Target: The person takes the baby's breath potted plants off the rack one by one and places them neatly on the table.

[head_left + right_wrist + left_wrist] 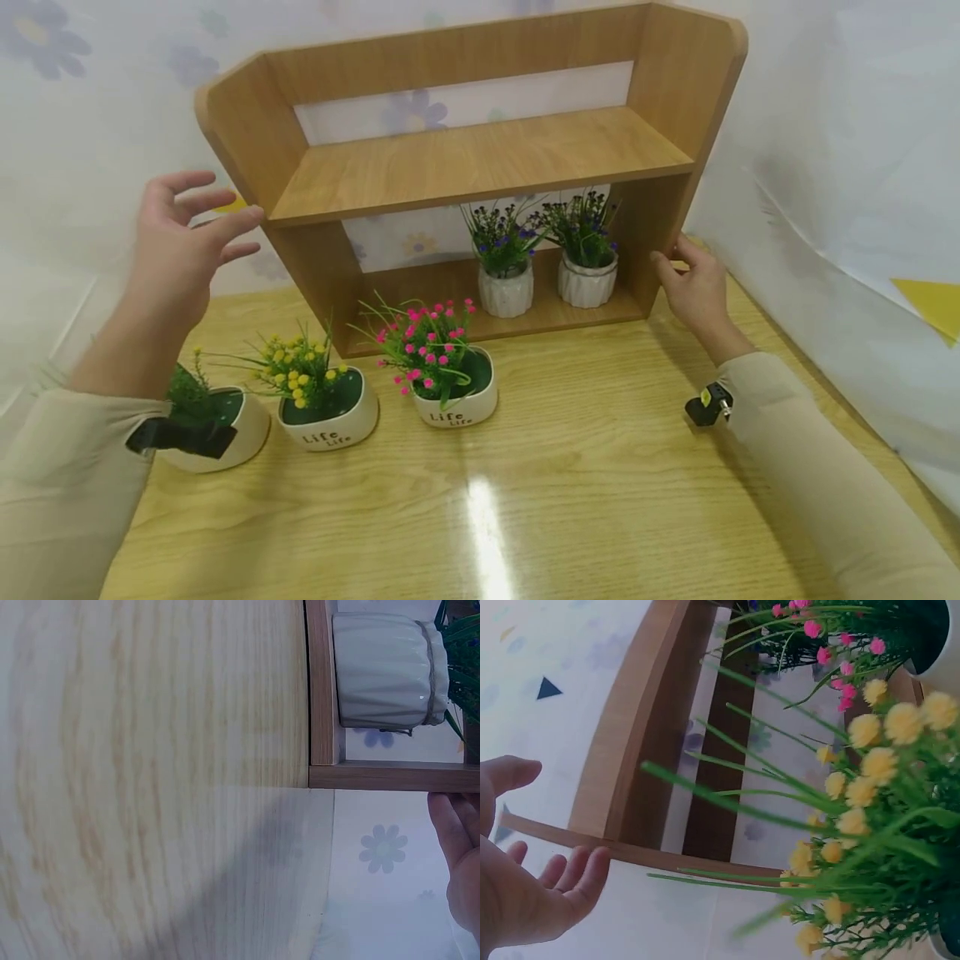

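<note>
A wooden two-tier shelf (480,162) stands at the back of the table. My left hand (183,237) is raised at its left side panel, fingers loosely bent and fingertips right at the panel's edge. In the left wrist view, the fingers of that hand (547,892) overlap the panel. My right hand (697,287) touches the right side panel low down, thumb at the front edge. Its fingertips (442,806) rest against the panel's outer face in the right wrist view. Two white ribbed pots (506,290) with purple-flowered plants stand on the lower tier.
Three cream oval pots stand in front of the shelf: one with pink flowers (427,342), one with yellow flowers (298,375), and a green-leaved pot (251,437) partly behind my left wrist. Flower-patterned sheeting (840,158) hangs behind and at the right of the table (585,475).
</note>
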